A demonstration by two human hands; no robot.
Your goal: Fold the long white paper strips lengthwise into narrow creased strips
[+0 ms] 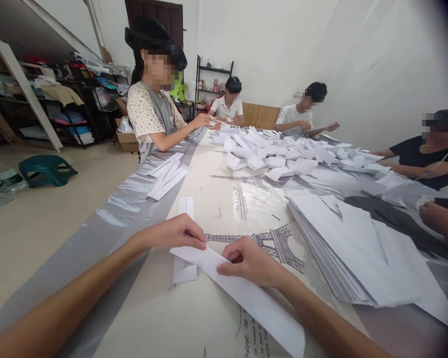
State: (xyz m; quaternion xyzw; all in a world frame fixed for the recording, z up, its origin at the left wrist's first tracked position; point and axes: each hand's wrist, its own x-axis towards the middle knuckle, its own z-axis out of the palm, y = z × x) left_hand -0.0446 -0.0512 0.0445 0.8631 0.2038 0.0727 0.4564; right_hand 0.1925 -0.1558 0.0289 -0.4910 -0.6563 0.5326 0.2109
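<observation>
A long folded strip of white paper (254, 298) slants across the table in front of me, from near the middle down to the lower right. My left hand (179, 231) pinches its far upper edge between thumb and fingertips. Further along the same edge, my right hand (248, 261) grips the strip with the thumb on top and the fingers curled. Partly beneath the strip's far end lies another narrow folded paper (184, 273) with a lengthwise line, partly covered by my left hand and the strip.
A thick stack of white sheets (351, 248) stands at the right. Behind it spreads a big heap of folded papers (276, 149). Several strips (169, 176) lie at the left table edge. Co-workers sit or stand around the table; a green stool (47, 169) is on the floor.
</observation>
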